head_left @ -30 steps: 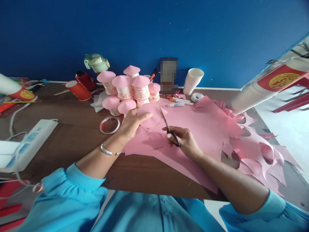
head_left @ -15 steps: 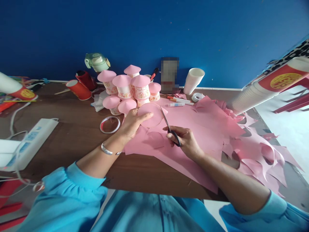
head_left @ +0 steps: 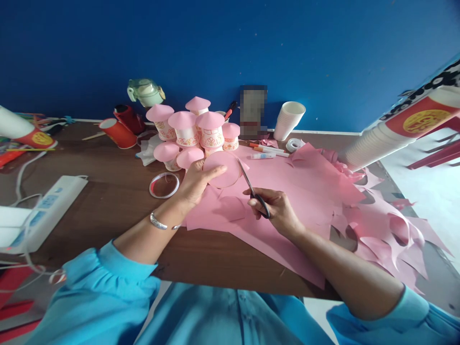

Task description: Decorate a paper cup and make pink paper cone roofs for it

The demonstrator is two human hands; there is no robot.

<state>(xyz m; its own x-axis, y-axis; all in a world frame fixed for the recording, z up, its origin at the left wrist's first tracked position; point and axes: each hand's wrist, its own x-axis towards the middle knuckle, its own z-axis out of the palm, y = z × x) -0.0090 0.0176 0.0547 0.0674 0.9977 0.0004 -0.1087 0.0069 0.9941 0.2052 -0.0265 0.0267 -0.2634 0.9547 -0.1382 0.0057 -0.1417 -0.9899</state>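
Note:
My left hand (head_left: 197, 182) grips a round piece of pink paper (head_left: 224, 173) by its left edge, thumb on top. In my right hand (head_left: 271, 203) is a pair of scissors (head_left: 259, 200) with black handles, fingers through the loops. The blades point up and away from me and meet the right edge of the paper circle, where a narrow offcut sticks out. Beneath both hands lie large pink paper sheets (head_left: 287, 201). Just behind the circle stand several decorated paper cups (head_left: 185, 135) with pink cone roofs.
A roll of tape (head_left: 164, 195) lies left of my left hand. Markers and a glue stick (head_left: 263, 155) rest behind the sheets, near a white cup stack (head_left: 289, 120). Pink scraps (head_left: 386, 230) spread along the right edge. A power strip (head_left: 50, 213) lies at left.
The paper circle has shifted very slightly up and to the left in my left hand. The scissors stay at its right edge, almost unmoved.

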